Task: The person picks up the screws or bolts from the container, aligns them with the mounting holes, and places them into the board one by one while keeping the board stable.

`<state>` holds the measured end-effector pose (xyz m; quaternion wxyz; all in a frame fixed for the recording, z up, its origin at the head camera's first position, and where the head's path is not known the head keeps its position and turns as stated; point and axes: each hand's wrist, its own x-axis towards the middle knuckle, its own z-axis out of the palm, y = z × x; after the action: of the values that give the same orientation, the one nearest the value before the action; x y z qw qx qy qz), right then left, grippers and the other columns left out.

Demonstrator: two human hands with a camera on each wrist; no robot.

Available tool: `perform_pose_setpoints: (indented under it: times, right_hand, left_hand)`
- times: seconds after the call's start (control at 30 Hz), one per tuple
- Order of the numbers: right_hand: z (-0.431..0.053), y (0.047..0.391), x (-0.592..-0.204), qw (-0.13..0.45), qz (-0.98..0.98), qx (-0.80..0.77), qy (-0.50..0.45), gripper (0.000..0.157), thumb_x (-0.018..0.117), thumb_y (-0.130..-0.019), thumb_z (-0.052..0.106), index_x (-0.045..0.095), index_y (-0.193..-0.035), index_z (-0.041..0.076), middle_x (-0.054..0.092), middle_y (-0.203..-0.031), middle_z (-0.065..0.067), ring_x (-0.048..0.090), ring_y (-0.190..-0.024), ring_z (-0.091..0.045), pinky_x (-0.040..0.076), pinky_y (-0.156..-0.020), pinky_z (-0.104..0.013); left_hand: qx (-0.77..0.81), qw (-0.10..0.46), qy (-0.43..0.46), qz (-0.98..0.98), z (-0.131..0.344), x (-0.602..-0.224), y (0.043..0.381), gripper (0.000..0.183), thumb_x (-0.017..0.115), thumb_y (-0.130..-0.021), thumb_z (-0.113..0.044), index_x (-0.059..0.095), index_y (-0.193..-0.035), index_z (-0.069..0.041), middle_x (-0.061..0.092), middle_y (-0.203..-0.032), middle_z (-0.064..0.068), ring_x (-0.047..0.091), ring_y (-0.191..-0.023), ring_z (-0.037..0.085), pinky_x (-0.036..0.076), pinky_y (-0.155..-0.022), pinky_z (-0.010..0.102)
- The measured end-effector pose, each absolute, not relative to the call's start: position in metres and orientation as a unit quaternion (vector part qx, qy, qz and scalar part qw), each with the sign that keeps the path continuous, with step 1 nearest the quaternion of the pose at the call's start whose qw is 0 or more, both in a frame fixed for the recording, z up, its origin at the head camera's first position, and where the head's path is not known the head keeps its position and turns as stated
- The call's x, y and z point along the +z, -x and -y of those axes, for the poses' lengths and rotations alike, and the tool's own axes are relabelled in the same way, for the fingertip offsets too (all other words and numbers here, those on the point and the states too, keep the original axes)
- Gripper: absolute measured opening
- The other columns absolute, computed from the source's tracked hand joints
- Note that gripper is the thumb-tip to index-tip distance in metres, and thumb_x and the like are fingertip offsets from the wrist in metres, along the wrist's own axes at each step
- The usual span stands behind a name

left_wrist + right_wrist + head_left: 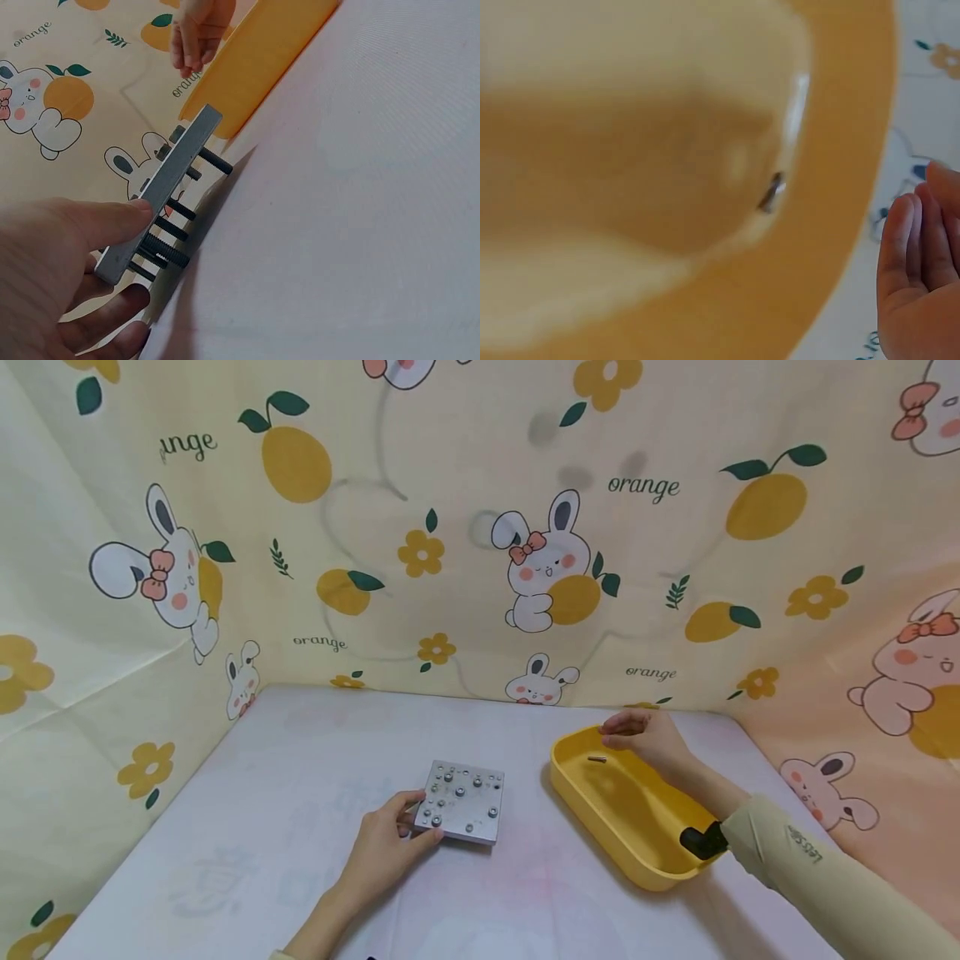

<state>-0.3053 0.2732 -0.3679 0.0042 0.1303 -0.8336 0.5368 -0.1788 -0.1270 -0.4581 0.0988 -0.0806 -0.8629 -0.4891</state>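
Note:
My left hand [382, 842] pinches the left edge of a square metal plate [450, 814], thumb on the near side. Several screws [172, 250] pass through the plate; their heads show on top and their threaded shanks stick out underneath, in the left wrist view. My right hand [651, 742] hovers over the far end of a yellow tray [600, 835], with nothing visible in its fingers [895, 251]. One small screw [597, 759] lies inside the tray near its far end; it looks blurred in the right wrist view.
The tray stands to the right of the plate on a white-covered table [300, 777]. Patterned cloth [450, 527] with rabbits and oranges hangs behind and at both sides. A black strap [703, 841] sits at the right wrist, above the tray's near end.

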Motion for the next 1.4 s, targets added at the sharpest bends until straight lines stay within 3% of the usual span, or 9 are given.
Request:
perform_pose_setpoints:
  times: [0.47, 0.73, 0.83, 1.07, 1.4]
  right_hand:
    - [-0.282, 0.315, -0.394, 0.001, 0.867, 0.489, -0.093, 0.025, 0.073, -0.084, -0.007, 0.066, -0.106, -0.015, 0.068, -0.103, -0.027, 0.070, -0.087, -0.027, 0.056, -0.073, -0.026]
    - [-0.273, 0.313, -0.400, 0.019, 0.906, 0.418, -0.054, 0.022, 0.079, -0.080, 0.000, 0.072, -0.100, -0.008, 0.073, -0.092, -0.017, 0.069, -0.081, -0.019, 0.051, -0.066, -0.018]
    - [-0.271, 0.312, -0.402, 0.035, 0.916, 0.396, -0.057, 0.023, 0.079, -0.079, -0.001, 0.072, -0.100, -0.008, 0.072, -0.094, -0.019, 0.070, -0.082, -0.022, 0.051, -0.067, -0.020]
    - [-0.267, 0.313, -0.406, 0.062, 0.927, 0.365, -0.063, 0.021, 0.078, -0.077, -0.003, 0.072, -0.097, -0.007, 0.072, -0.094, -0.019, 0.069, -0.085, -0.028, 0.054, -0.076, -0.037]
    - [-0.269, 0.319, -0.419, 0.045, 0.917, 0.389, -0.077, 0.022, 0.076, -0.078, -0.008, 0.069, -0.099, -0.009, 0.070, -0.094, -0.021, 0.069, -0.086, -0.030, 0.056, -0.067, -0.029]
  left_hand:
    - [-0.494, 0.096, 0.088, 0.860, 0.127, -0.456, 0.177, 0.060, 0.084, -0.079, -0.023, 0.058, -0.130, -0.004, 0.070, -0.098, 0.005, 0.065, -0.081, 0.011, 0.054, -0.074, 0.033]
    - [-0.493, 0.092, 0.085, 0.861, 0.128, -0.456, 0.178, 0.060, 0.084, -0.079, -0.025, 0.059, -0.129, -0.005, 0.070, -0.099, 0.004, 0.065, -0.083, 0.014, 0.054, -0.075, 0.034]
    - [-0.495, 0.091, 0.085, 0.860, 0.128, -0.457, 0.178, 0.060, 0.084, -0.079, -0.025, 0.059, -0.130, -0.005, 0.070, -0.098, 0.004, 0.065, -0.083, 0.013, 0.054, -0.076, 0.034]
    - [-0.490, 0.094, 0.080, 0.863, 0.127, -0.456, 0.178, 0.060, 0.084, -0.079, -0.026, 0.059, -0.129, -0.006, 0.069, -0.096, 0.003, 0.064, -0.082, 0.013, 0.053, -0.075, 0.034]
    - [-0.484, 0.092, 0.077, 0.867, 0.127, -0.456, 0.178, 0.059, 0.084, -0.079, -0.026, 0.059, -0.129, -0.006, 0.070, -0.096, 0.003, 0.063, -0.080, 0.011, 0.053, -0.073, 0.031]
